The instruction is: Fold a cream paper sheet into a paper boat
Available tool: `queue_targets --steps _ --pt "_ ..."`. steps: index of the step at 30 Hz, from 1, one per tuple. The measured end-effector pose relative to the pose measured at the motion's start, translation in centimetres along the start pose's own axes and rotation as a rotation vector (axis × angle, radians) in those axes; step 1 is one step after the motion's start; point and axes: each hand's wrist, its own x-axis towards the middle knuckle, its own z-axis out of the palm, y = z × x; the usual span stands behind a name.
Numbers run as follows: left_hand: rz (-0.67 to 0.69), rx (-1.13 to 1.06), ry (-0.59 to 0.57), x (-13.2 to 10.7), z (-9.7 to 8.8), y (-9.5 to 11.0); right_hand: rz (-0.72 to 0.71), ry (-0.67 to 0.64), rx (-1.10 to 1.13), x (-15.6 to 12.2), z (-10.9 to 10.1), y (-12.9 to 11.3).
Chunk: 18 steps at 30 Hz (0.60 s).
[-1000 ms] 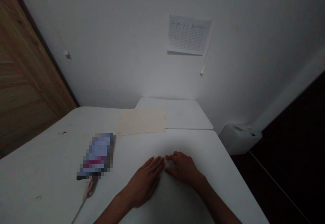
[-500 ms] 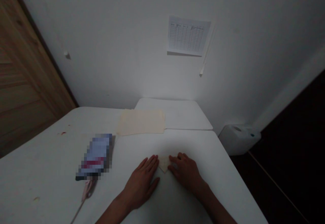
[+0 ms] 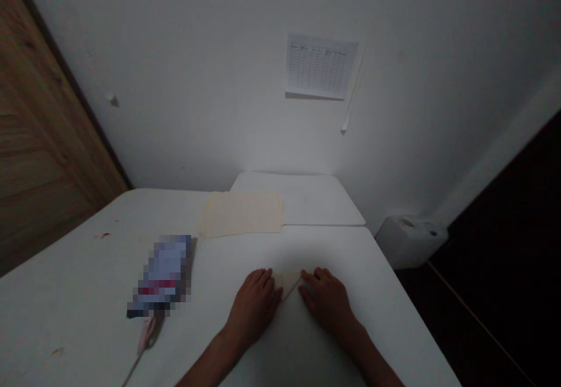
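Observation:
My left hand (image 3: 255, 306) and my right hand (image 3: 326, 300) lie flat and palm down on the white table (image 3: 333, 252). Between them is a small cream paper piece (image 3: 289, 282) with a pointed end toward me. The fingertips of both hands touch or nearly touch its sides, and neither hand grips it. Its far part is partly shaded, and I cannot tell whether it is folded.
A manila folder (image 3: 240, 214) lies farther up the table. To the left are a pixelated blue-and-red package (image 3: 163, 275) and a pink corded item (image 3: 146, 334). A white padded surface (image 3: 302, 199) sits beyond, against the wall, with a white plastic container (image 3: 409, 241) at right.
My hands have moved slightly apart, and more of the cream paper piece shows between them. The view has shifted slightly.

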Motion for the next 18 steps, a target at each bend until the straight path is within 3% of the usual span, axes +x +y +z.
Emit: queue_targets --steps 7,12,18 --pt "0.082 0.004 -0.071 1.8 0.9 0.3 -0.009 0.041 -0.007 -0.2 0.2 0.0" --pt "0.003 0.03 -0.117 1.4 -0.1 0.4 0.002 0.04 -0.008 -0.2 0.2 -0.1" --pt "-0.076 0.066 -0.076 0.4 -0.9 0.2 -0.005 0.053 -0.002 -0.2 0.3 -0.1"
